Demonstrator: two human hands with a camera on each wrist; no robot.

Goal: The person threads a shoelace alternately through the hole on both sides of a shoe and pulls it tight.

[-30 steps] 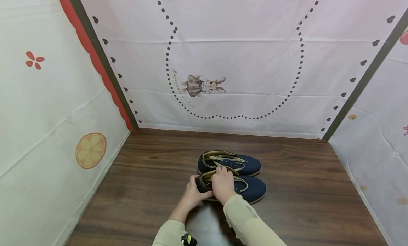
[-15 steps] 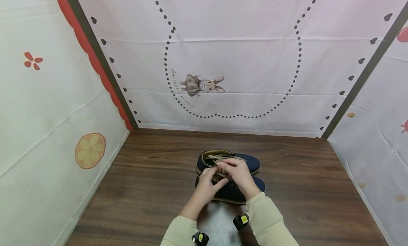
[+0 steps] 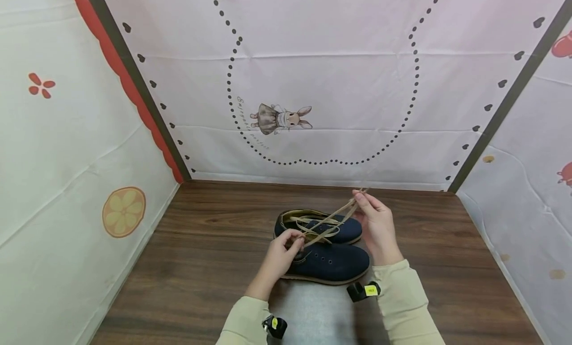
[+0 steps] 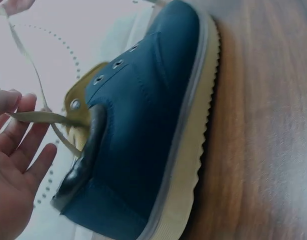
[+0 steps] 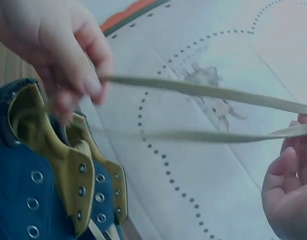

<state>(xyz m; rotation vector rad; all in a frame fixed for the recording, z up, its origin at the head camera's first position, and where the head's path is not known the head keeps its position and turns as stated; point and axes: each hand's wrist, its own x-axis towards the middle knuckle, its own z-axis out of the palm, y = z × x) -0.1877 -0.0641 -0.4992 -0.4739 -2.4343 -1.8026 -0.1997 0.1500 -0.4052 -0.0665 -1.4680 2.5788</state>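
Observation:
Two navy lace-up shoes with tan linings stand side by side, toes to the right: a near shoe [image 3: 337,265] and a far shoe [image 3: 350,229]. My left hand [image 3: 280,255] pinches a flat tan shoelace [image 5: 203,91] above the near shoe's opening. My right hand [image 3: 377,226], raised beyond and right of the shoes, pinches the same lace. Two strands run stretched between the hands. In the left wrist view, the near shoe's visible eyelets [image 4: 118,64] have no lace through them, and part of the lace hangs into its opening. The far shoe has lace lying over its tongue.
The shoes rest on a dark wood-grain surface [image 3: 214,245]. A white printed cloth [image 3: 339,97] with a rabbit figure stands behind. White printed panels flank it at the left [image 3: 67,161] and right [image 3: 532,186].
Both hands were at the near shoe's opening. They have since drawn apart, the right hand moving right and away, pulling the shoelace out long between them; lace no longer crosses the near shoe's front.

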